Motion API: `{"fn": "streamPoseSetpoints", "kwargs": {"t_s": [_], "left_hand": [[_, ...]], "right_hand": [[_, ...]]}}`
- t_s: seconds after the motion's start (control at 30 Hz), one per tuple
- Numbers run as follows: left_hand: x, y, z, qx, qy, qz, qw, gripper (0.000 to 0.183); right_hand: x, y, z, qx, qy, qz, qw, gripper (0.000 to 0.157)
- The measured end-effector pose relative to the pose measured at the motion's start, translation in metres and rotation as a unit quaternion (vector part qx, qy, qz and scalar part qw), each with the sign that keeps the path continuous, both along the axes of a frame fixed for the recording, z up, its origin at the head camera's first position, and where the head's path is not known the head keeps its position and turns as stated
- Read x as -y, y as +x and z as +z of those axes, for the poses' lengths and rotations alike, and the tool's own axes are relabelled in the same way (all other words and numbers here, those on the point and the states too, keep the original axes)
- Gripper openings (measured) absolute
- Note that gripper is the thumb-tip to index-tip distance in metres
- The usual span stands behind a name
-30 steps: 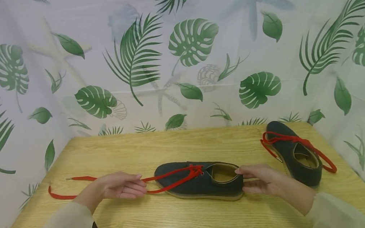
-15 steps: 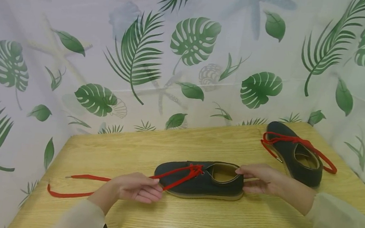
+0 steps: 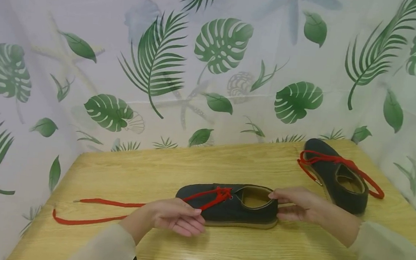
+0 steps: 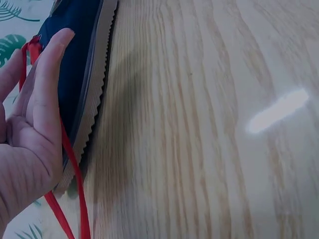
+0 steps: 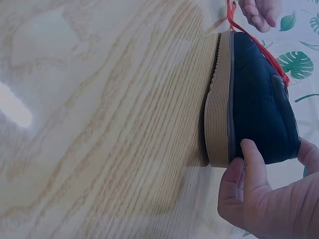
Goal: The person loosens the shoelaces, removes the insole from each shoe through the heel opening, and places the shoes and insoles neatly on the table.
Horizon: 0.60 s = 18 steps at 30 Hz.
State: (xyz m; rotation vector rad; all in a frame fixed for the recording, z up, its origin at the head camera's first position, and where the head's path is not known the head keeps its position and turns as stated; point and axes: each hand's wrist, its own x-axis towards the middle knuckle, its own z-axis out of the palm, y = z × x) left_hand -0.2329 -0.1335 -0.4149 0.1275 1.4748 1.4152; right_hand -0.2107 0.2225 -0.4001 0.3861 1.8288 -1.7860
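Note:
A navy shoe (image 3: 242,209) with red laces (image 3: 223,194) lies on its sole, toe to the left. My right hand (image 3: 299,205) grips its heel, with the thumb at the opening's rim and fingers (image 5: 255,162) against the back and side. Over the toe hovers my left hand (image 3: 176,217), palm turned partly up and fingers loosely extended. The two lace ends run from the shoe past this hand to the left across the table. In the left wrist view, a red lace (image 4: 75,159) passes beneath the palm, between hand and shoe.
A second navy shoe (image 3: 354,200) with red laces tied across it stands at the back right. The wooden table (image 3: 256,254) meets a leaf-printed cloth (image 3: 253,121) behind and at both sides.
My left hand has moved right, along the laces to above the shoe's toe, uncovering more lace behind it. The right hand keeps its grip on the heel.

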Motion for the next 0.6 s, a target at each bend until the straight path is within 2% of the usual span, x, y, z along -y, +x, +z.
{"fn": "streamPoseSetpoints", "kwargs": {"t_s": [0.27,0.43,0.6], "left_hand": [[-0.022,-0.001,0.008,0.013,0.034,0.074,0.9966,0.026],[-0.04,-0.007,0.015,-0.005,0.036,0.113,0.993,0.032],[-0.056,-0.011,0.019,-0.007,0.027,0.13,0.9911,0.034]], "right_hand": [[0.0,0.001,-0.001,-0.009,-0.009,0.008,1.0,0.016],[-0.002,0.0,-0.003,-0.011,-0.013,0.011,1.0,0.015],[-0.002,-0.001,-0.005,-0.012,-0.014,0.008,1.0,0.013]]}}
